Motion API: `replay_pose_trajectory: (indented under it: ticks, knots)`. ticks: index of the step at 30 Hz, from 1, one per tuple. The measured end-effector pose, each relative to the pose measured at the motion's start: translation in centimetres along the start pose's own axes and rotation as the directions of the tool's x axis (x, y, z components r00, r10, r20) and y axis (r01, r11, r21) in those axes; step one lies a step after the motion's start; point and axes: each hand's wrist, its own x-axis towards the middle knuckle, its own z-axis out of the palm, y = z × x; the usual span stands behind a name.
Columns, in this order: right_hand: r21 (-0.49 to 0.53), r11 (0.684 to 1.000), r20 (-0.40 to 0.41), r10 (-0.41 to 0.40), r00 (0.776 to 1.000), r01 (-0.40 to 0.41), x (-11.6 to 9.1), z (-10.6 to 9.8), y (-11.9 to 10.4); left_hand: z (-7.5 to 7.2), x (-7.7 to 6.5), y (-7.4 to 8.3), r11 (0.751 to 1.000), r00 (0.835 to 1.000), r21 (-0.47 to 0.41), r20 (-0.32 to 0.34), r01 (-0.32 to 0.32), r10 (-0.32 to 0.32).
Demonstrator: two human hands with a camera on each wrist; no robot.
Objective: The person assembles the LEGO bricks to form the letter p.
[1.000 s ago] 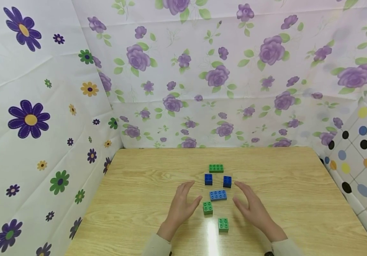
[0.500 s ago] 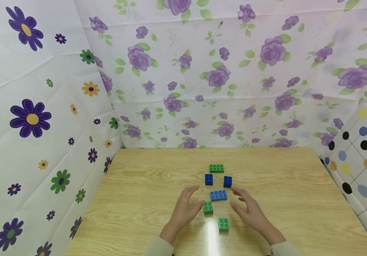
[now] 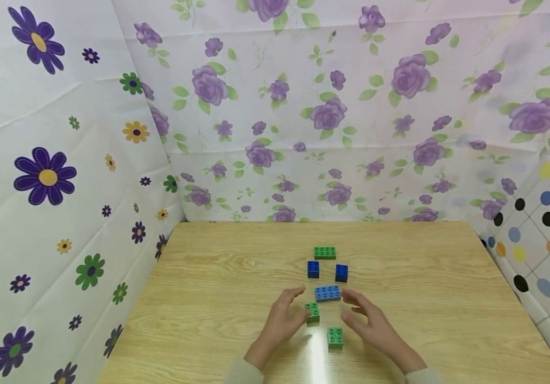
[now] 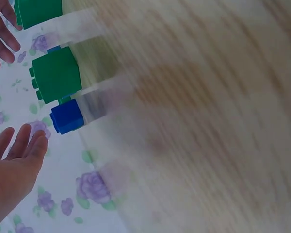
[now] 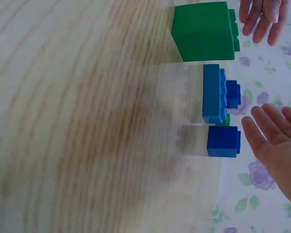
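Six toy building bricks stand apart on the wooden table. My left hand (image 3: 281, 320) hovers left of a square green brick (image 3: 312, 312), its thumb overlapping that brick's edge in the head view. In the left wrist view my left hand's fingers (image 4: 26, 145) are loosely bent and hold nothing. My right hand (image 3: 371, 324) is held with fingers relaxed near the right end of a long light-blue brick (image 3: 327, 293). In the right wrist view the palm and fingers (image 5: 269, 126) stay clear of the bricks. A second square green brick (image 3: 335, 337) lies between the hands, closer to me.
Farther back are two dark-blue square bricks (image 3: 313, 269) and a long green brick (image 3: 325, 253). Flowered cloth (image 3: 327, 114) hangs behind the wooden table (image 3: 217, 272), with more patterned cloth at both sides.
Both hands have drawn back toward the person and closer together. The left thumb now overlaps the square green brick in view; the right fingers left the dark-blue brick's side. The bricks stayed put.
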Motion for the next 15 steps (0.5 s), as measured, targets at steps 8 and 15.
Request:
replay_pose_trajectory:
  ticks: [8, 15]
  knots:
    - [0.071, 0.997, 0.136, 0.020, 0.990, -0.030, -0.4, 0.6, 1.7, 0.8, -0.1, -0.2, 0.983, 0.992, -0.141, 0.043, 0.122, -0.117]
    - [0.076, 0.995, 0.224, 0.052, 0.973, -0.070, -0.9, 0.8, 1.9, 1.2, 0.0, -0.6, 0.957, 0.978, -0.205, 0.073, 0.207, -0.195]
